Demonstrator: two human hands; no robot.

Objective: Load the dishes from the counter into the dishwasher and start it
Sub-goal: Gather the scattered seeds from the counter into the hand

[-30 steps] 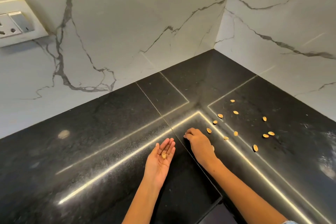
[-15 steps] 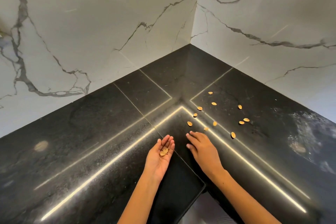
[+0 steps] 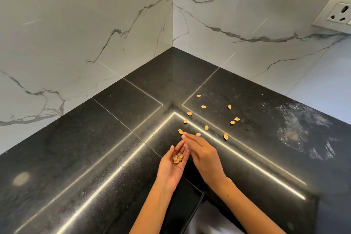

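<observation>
Shells gathered in cupped left hand [image 3: 171, 167] at lower centre.
Right hand [image 3: 203, 155] flat, fingers extended toward loose shells [image 3: 206, 127] scattered just above on counter [image 3: 95, 148].

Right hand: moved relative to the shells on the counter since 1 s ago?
Yes. The right hand has come back from the scattered shells towards the cupped left hand; its fingertips now lie just short of the nearest shell.

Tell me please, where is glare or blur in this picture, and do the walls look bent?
Head view: bright strip-light reflections streak the glossy black counter in L-shaped lines; a soft round glare spot sits at the left; the right hand is slightly motion-blurred at the fingers; the scattered shells stay sharp; the wide lens splays the marble walls outward.
</observation>
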